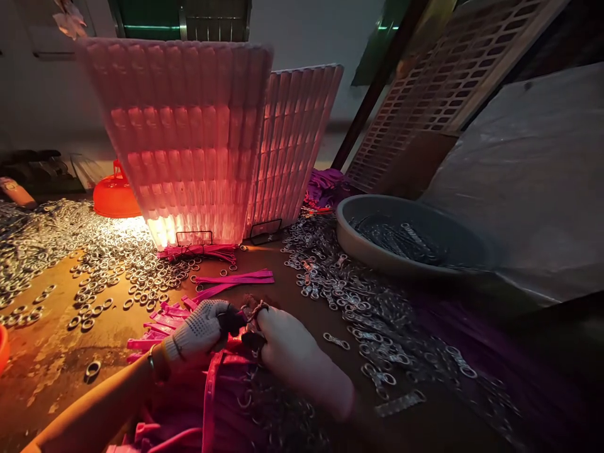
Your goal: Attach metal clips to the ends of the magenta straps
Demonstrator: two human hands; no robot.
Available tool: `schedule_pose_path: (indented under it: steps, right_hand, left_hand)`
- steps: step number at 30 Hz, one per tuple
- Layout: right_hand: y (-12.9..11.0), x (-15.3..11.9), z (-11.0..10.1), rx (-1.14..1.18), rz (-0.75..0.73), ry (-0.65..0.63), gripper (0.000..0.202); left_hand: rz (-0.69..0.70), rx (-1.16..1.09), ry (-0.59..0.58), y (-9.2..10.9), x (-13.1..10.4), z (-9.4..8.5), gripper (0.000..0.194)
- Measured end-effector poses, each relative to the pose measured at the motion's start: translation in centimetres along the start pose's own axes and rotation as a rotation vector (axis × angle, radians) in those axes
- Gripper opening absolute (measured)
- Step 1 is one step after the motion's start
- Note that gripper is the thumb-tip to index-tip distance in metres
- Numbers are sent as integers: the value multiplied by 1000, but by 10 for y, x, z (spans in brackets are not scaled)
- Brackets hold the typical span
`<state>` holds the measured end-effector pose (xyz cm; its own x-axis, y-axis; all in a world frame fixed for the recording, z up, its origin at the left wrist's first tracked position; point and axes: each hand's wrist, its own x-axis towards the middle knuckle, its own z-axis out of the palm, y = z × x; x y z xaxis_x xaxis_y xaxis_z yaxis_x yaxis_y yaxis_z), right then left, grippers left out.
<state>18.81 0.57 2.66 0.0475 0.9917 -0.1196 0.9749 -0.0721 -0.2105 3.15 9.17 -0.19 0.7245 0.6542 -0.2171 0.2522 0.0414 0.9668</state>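
Observation:
My left hand (205,328), in a white dotted glove with dark fingertips, is closed at the centre, pinching a pink strap (212,390) that seems to hang down below it. Close against it on the right, my right hand (278,333) is also closed, its dark-covered fingertips around something small that I cannot make out. A pile of pink straps (165,324) lies beside and beneath my left hand. More pink straps (236,277) rest crossed on the table just beyond both hands.
Metal rings (136,270) cover the table at left, near an orange lamp (117,194). Two ribbed panels (189,132) stand behind. Metal clasps (349,289) are heaped at right, beside a grey basin (401,267) holding metal pieces. A plastic sheet (533,176) rises at far right.

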Motion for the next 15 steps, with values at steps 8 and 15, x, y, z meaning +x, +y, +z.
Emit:
schedule_pose_path:
  steps: [8, 15]
  right_hand:
    - [10, -2, 22, -72, -102, 2, 23]
    - [12, -5, 22, -126, -258, 127, 17]
  left_hand:
    - [137, 173, -30, -11, 3, 7, 18]
    - [148, 277, -112, 30, -7, -14, 20]
